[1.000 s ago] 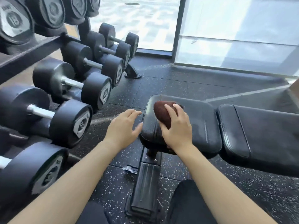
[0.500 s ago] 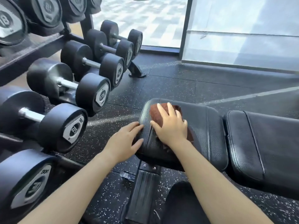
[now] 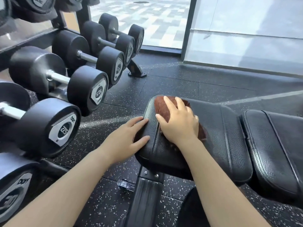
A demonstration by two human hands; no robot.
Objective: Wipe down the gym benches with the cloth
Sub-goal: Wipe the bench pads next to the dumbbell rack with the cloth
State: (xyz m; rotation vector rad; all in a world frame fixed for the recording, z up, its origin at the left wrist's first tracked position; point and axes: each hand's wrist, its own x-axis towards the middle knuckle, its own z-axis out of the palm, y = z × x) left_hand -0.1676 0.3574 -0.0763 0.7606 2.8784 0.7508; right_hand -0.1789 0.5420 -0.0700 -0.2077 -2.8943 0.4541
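Right hand: The right hand [image 3: 178, 123] lies flat on top of the red-brown fuzzy cloth [image 3: 165, 107]. Its fingers are straight and a little spread, and it presses the cloth down.
Left hand: The left hand [image 3: 126, 140] is just left of the right hand. Its straight fingers rest on the left edge of the pad, with the thumb spread apart lower on the same edge. It holds nothing.
Cloth: It sits under the right hand, at the far left end of the seat pad. Bits of it peek out past the fingertips and by the wrist.
Counter: The black padded leather counter [image 3: 221, 136] has a bumpy skin and stitch lines. A second black pad [image 3: 275, 153] lies to the right of the right hand, with a thin gap between the two.
Leg: A black metal leg [image 3: 146, 199] runs below both hands, bolted under the pad.
Floor: The black rubber floor with white specks [image 3: 188, 86] is all around. A pale line crosses it beyond the right hand.
Weights: Left of the left hand, black round dumbbells with silver handles [image 3: 68, 79] lie in a row on a dark rack.
Room: Far past the hands is a big glass window with a dark frame [image 3: 164, 22]. Grey and white paving shows outside.
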